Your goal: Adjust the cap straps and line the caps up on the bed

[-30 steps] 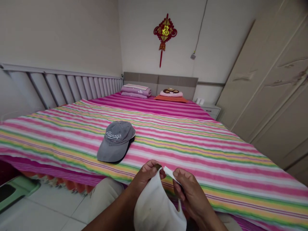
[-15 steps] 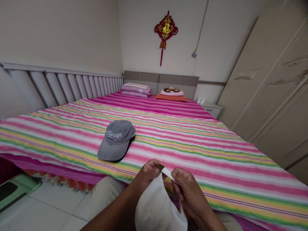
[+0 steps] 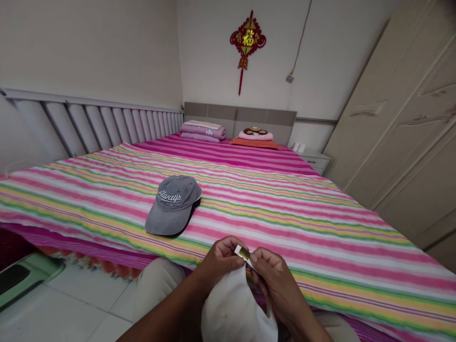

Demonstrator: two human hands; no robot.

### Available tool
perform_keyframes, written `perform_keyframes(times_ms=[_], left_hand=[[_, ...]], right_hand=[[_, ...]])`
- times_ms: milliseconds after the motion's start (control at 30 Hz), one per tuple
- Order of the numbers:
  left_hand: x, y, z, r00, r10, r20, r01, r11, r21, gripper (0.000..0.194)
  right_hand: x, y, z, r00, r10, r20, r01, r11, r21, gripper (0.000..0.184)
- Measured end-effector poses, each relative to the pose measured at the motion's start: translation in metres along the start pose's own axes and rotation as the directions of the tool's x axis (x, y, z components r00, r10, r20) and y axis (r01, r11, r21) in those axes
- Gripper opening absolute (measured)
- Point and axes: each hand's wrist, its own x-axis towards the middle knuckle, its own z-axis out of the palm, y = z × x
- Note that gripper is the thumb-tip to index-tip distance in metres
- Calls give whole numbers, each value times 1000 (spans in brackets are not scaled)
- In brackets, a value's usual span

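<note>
A white cap (image 3: 235,308) sits low in front of me, above my lap, its back strap (image 3: 251,264) and gold buckle (image 3: 244,253) turned upward. My left hand (image 3: 224,259) is closed on the cap at the left of the buckle, the thumb just under it. With thumb and fingers my right hand (image 3: 270,270) pinches the strap on the buckle's right side. A short white strap end pokes out left of the buckle. Past my hands, on the striped bedspread (image 3: 285,218), lies a grey cap (image 3: 174,204) with white lettering, brim toward me.
Folded purple bedding (image 3: 203,132) and an orange and pink stack (image 3: 255,137) lie by the headboard (image 3: 263,121). A green stool (image 3: 32,275) stands on the tiled floor at left. White bed rails (image 3: 107,123) and a wardrobe (image 3: 402,128) flank the bed.
The gold buckle, partly covered by my left fingers before, now shows plainly between my hands. The strap's white end has come out on its left. The grey cap has stayed in place.
</note>
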Motion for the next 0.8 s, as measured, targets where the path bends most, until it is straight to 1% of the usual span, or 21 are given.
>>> perform_keyframes(times_ms=[100,167,267,333,433,567,667,800], left_hand=[[-1,0,1,1000,5,-14,-5,1000,-10,28],[-1,0,1,999,-4,-34,3,1000,-29,30],[-1,1,-1,998,-11,-66,8,999,-45,31],[-2,1,-2,997,-13,-77,10,999,-39,32],[-2,1,-1,996,-46,-72,45,999,-15,34],[-5,6,1,991,-119,-59,124,988,89,31],[-7,10,3,987,-154,-53,160,975,155,31],[-8,14,3,980,-193,-35,197,966,167,33]], right_hand=[[0,-4,-2,1000,-20,-3,20,999,-34,33],[0,-6,-7,999,-26,28,28,997,-73,33],[1,-5,-16,995,54,87,-42,991,-126,33],[1,-2,-19,993,89,82,-80,991,-108,32],[0,3,-19,996,71,57,-68,997,-45,30],[0,2,-17,993,75,90,-76,997,3,29],[2,0,-17,990,95,101,-97,995,14,29],[4,-1,-18,988,114,107,-117,993,24,30]])
